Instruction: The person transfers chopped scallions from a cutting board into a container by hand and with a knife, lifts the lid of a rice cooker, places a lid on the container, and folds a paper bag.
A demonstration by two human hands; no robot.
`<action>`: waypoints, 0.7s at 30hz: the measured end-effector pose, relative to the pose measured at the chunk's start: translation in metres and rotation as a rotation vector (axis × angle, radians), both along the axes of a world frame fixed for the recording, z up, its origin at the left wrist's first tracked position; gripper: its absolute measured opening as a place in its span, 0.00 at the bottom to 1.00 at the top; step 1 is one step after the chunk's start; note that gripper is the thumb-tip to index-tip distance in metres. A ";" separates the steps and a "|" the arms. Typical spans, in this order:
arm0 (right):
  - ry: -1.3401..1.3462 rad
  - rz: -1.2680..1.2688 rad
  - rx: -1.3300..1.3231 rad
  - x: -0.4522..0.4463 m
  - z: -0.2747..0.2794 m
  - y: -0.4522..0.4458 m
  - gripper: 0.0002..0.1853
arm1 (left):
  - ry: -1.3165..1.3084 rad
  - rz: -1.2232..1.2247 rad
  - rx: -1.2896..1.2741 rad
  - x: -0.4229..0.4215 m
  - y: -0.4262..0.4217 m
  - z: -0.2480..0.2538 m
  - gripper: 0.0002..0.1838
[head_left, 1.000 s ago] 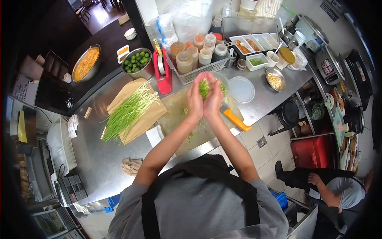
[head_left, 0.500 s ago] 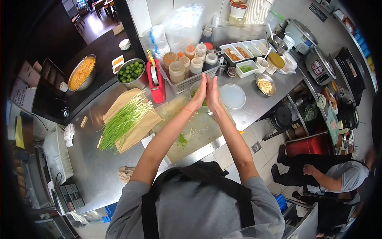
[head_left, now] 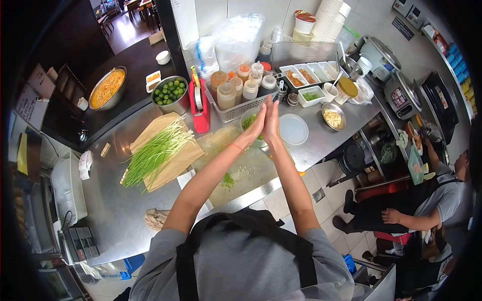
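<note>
My left hand (head_left: 256,125) and my right hand (head_left: 271,124) are held palm to palm, fingers stretched out and pointing away from me. They are over a round tub that holds chopped scallion (head_left: 248,121) and partly hide it. No object shows between my palms. Beneath my forearms lies a cutting board (head_left: 251,176) with small white bits and a little heap of chopped green (head_left: 228,179). A round translucent lid (head_left: 293,129) rests right of my hands. Left of the board, long scallions (head_left: 158,155) are spread on brown paper (head_left: 188,159).
A basket of sauce bottles (head_left: 241,111), a red tape dispenser (head_left: 201,113) and a pot of green limes (head_left: 170,93) stand behind the board. Topping trays (head_left: 309,75) and a metal bowl (head_left: 333,118) are to the right. A co-worker (head_left: 422,210) stands at the far right.
My palms stay together, turned slightly, and more of the tub shows beside them. The co-worker at the right has shifted, an arm now reaching toward the shelves. The view has moved a little.
</note>
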State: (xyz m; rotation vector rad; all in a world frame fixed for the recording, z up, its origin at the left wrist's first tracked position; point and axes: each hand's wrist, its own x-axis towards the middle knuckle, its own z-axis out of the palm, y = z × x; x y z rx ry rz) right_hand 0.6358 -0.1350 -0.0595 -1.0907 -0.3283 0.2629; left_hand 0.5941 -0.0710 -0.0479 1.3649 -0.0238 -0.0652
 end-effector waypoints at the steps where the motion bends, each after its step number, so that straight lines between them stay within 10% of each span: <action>1: -0.047 -0.039 -0.009 0.003 0.000 0.002 0.37 | -0.020 -0.018 0.020 -0.002 -0.001 0.006 0.44; 21: -0.149 -0.090 0.217 -0.010 0.004 0.021 0.39 | 0.149 -0.057 -0.116 0.032 0.020 -0.025 0.49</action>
